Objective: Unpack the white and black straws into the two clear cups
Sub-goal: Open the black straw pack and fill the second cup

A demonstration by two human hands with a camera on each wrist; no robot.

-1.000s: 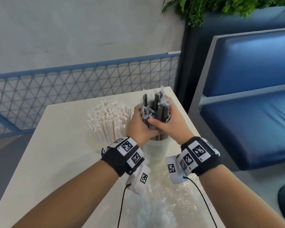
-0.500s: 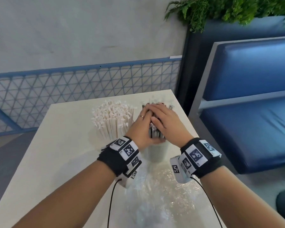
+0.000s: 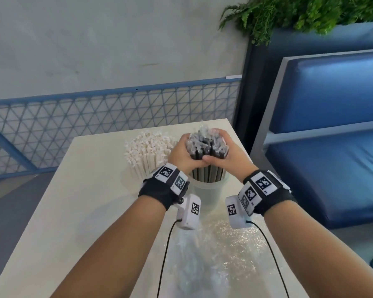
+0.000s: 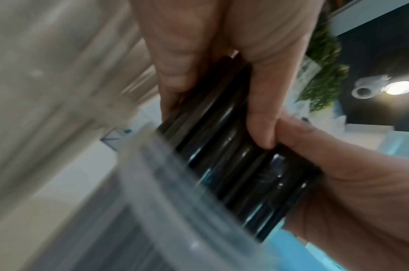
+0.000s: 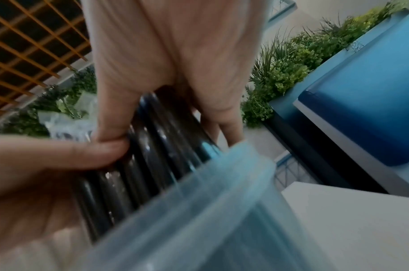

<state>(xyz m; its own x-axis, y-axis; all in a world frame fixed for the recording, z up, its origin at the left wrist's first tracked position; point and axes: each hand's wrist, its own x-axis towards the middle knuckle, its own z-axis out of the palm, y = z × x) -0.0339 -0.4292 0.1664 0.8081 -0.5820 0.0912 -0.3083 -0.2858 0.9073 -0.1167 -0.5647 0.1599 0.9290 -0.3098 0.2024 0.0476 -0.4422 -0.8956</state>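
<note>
Both hands, left hand (image 3: pixel 182 154) and right hand (image 3: pixel 228 157), wrap a tight grip round the black straws (image 3: pixel 206 147), thumbs meeting in front. The bundle stands upright, lower ends in the clear cup (image 3: pixel 208 190) on the tabletop (image 3: pixel 78 203). Wrist views, though blurred, seem to show the cup rim just below the fingers; white straws (image 3: pixel 146 151) stand beside.

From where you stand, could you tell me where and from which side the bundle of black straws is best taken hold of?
Take the black straws around the upper part that stands clear of the clear cup, coming in from both sides. The bundle stands upright with its lower ends inside the cup, so only the upper part is free. The left hand and right hand already wrap it there, thumbs meeting in front.
</note>
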